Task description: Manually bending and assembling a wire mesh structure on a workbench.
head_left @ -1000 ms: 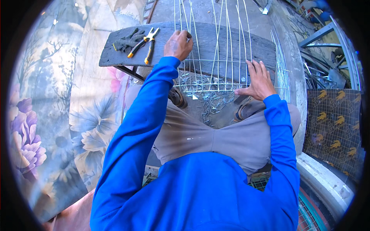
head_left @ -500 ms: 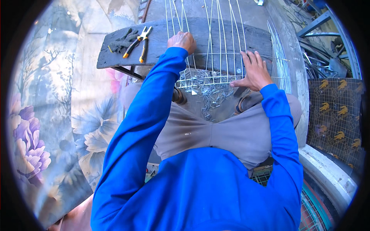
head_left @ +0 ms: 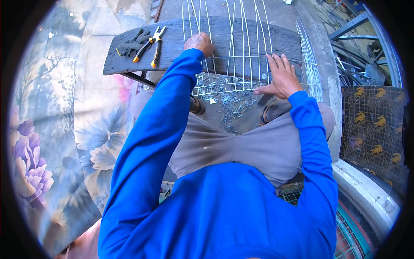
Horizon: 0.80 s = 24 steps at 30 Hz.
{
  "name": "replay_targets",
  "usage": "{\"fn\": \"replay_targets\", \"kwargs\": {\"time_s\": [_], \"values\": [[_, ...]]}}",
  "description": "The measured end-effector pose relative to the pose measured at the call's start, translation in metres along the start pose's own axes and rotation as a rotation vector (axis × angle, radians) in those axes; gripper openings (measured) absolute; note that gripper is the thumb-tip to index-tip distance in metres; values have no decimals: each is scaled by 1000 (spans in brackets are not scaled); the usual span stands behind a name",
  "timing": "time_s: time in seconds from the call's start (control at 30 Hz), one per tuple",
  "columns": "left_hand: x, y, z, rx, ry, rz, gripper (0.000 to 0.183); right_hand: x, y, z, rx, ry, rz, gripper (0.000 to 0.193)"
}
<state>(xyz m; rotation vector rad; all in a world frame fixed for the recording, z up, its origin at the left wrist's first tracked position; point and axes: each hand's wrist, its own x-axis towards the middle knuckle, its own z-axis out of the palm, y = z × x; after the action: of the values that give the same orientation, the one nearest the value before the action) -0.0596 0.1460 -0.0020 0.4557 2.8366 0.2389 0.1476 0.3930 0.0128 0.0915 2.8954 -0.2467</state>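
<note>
A grid of thin pale metal wires (head_left: 243, 43) lies across a dark wooden bench (head_left: 168, 41), its long wires running away from me and a few crossing sideways. My left hand (head_left: 199, 44) is closed at the grid's left side, around a wire; its fingertips are hidden beneath the fist. At the right side my right hand (head_left: 282, 77) is open, fingers spread, with the fingertips by the outer long wire and the thumb near the lower cross wire (head_left: 228, 91). Combination pliers (head_left: 148, 46) with orange and black handles lie on the bench left of my left hand, jaws pointing away.
Dark cloth gloves (head_left: 133, 43) lie beside the pliers. Short cut wire pieces (head_left: 235, 108) litter the floor between my feet. A bundle of long wires (head_left: 311, 64) lies right of the bench, near a metal rack (head_left: 358, 28). Flowered sheeting (head_left: 56, 108) covers the floor at left.
The whole view has shifted slightly, so bench and grid sit a little further left and up. Both hands keep nearly the same places on the grid.
</note>
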Motion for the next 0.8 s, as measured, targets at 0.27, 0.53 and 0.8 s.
{"fn": "replay_targets", "kwargs": {"time_s": [0.27,0.53,0.8], "values": [[3,-22,-8,-163,-183,389,38,1,1,0,-18,-22,13,146],[0,1,9,-188,112,226,53,2,1,1,-14,-25,5,146],[-6,42,15,-171,26,64,63,0,-2,-3,1,-43,19,145]]}}
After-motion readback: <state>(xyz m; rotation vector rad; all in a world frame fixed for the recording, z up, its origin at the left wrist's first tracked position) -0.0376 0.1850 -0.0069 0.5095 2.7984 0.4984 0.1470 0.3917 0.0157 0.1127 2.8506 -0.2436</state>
